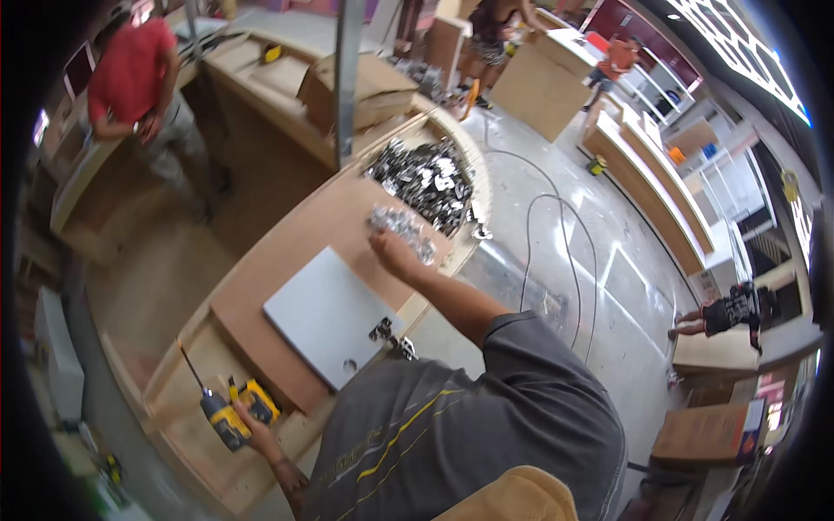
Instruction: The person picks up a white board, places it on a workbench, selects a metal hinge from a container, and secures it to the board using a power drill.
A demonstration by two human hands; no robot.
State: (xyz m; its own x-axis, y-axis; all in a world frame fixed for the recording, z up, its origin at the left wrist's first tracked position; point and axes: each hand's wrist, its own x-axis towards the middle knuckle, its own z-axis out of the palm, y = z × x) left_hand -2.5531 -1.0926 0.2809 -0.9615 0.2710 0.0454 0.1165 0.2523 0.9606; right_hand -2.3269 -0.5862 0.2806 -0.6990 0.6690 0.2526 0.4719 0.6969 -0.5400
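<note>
My left hand [255,431] is closed around the grip of a yellow and black cordless drill [228,424], whose long thin bit points up and left. Over a brown board [261,278], my right hand [393,252] reaches to the near side of a heap of small silvery pieces [405,224]. Its fingers look curled; what they hold, if anything, is hidden. A light grey panel [326,308] lies on the board between my hands. Metal hinges [382,331] sit at its right edge, above a round hole. Beyond the small pieces is a big pile of shiny metal hinges [426,181].
A curved wooden frame [187,326] supports the board. A metal post [347,87] rises behind it, beside a cardboard box [369,87]. A person in red [135,74] stands far left; others are farther back and right. A cable [560,204] loops across the floor.
</note>
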